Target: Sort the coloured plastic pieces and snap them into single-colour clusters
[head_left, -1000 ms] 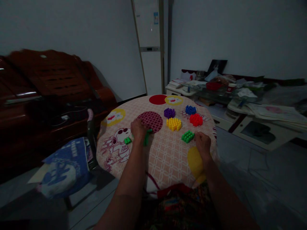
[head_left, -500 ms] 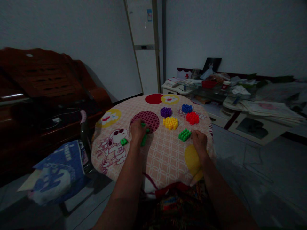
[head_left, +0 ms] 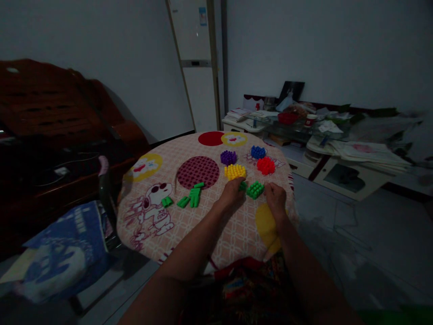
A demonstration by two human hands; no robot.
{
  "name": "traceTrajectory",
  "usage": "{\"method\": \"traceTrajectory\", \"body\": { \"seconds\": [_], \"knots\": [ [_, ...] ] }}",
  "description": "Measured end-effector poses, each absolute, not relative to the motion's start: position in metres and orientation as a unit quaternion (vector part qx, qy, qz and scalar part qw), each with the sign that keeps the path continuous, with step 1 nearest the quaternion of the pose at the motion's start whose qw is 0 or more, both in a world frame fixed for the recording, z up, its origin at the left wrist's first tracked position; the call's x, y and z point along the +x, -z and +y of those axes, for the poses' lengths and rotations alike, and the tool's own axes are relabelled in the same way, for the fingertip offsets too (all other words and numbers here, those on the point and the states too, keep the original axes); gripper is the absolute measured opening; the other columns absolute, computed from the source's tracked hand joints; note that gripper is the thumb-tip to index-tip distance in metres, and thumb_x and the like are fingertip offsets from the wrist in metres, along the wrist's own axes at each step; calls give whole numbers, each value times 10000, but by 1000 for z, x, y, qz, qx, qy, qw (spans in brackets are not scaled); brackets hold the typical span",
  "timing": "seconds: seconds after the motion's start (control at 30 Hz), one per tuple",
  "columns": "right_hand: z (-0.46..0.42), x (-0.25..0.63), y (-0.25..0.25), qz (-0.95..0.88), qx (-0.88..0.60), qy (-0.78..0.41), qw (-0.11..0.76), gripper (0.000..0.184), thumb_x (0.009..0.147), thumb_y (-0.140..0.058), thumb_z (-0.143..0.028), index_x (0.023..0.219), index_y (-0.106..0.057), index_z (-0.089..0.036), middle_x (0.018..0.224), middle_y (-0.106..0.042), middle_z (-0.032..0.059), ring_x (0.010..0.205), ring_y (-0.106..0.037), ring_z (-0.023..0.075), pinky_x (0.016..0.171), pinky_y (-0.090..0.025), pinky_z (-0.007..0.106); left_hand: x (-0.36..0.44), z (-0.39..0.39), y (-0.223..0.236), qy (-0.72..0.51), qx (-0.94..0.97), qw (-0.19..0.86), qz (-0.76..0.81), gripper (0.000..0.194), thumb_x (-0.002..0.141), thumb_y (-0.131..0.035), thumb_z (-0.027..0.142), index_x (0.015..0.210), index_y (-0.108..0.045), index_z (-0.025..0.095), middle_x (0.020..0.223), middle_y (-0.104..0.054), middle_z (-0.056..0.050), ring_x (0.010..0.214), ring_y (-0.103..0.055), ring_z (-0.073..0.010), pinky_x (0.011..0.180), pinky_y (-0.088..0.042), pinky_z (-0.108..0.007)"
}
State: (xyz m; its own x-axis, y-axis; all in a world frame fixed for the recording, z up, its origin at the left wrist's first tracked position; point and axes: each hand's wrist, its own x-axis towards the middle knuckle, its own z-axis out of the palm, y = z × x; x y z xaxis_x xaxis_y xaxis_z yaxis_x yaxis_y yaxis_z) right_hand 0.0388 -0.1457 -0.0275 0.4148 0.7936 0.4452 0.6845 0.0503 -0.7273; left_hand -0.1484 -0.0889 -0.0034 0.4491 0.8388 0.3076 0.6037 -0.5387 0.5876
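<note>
My left hand pinches a small green building block just left of a cluster of green studded blocks. At the cluster's right end, my right hand is closed with its fingers curled; whether it touches the cluster or has anything in it is hidden. Loose green blocks lie to the left, with another green block further left. Behind my left hand sits a cluster of yellow studded blocks.
Purple blocks, blue blocks and red blocks stand in clusters further back on the round cloth-covered table. A chair with a blue cloth bag is at the left. A cluttered cabinet stands beyond the right edge.
My left hand has moved right from the loose green blocks to the green cluster, carrying a green block. My right hand has stayed by the cluster. The view has shifted slightly.
</note>
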Motion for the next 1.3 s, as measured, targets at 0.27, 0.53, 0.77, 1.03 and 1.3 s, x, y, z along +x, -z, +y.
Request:
{"method": "traceTrajectory", "body": {
  "seconds": [0.27,0.53,0.77,1.03,1.3],
  "knots": [
    [-147,37,24,-538,-689,-52,484,425,910,-392,-469,586,-501,-217,554,-532,11,562,-440,143,593,-290,288,-140,-84,9,-339,810,245,410,586,679,-554,31,1243,-661,145,1121,-734,-85,1006,-663,-218,969,-503,-356],
    [-147,37,25,-542,-688,-45,480,424,914,-391,-464,587,-504,-219,577,-571,28,572,-448,146,590,-286,285,-138,-80,15,-341,811,284,382,614,668,-546,33,1263,-646,149,1065,-743,-76,933,-672,-192,874,-530,-307],
    [-146,39,27,-552,-687,-53,469,437,914,-384,-486,583,-484,-219,563,-535,15,565,-426,141,582,-267,287,-134,-84,13,-351,826,267,351,594,660,-526,16,1229,-659,122,1109,-738,-102,960,-682,-200,907,-527,-321],
    [-147,39,24,-546,-683,-45,484,433,905,-391,-476,589,-523,-211,565,-558,24,575,-448,151,585,-292,289,-136,-88,12,-375,814,257,361,545,743,-527,30,1264,-643,136,1142,-727,-110,1008,-676,-202,937,-528,-335],
    [-147,38,26,-541,-677,-59,496,456,915,-380,-495,594,-532,-209,571,-570,30,556,-447,150,585,-308,292,-193,-79,-18,-367,756,142,523,418,832,-583,115,1245,-638,147,1124,-714,-117,993,-672,-213,928,-516,-337]
  ]
}}
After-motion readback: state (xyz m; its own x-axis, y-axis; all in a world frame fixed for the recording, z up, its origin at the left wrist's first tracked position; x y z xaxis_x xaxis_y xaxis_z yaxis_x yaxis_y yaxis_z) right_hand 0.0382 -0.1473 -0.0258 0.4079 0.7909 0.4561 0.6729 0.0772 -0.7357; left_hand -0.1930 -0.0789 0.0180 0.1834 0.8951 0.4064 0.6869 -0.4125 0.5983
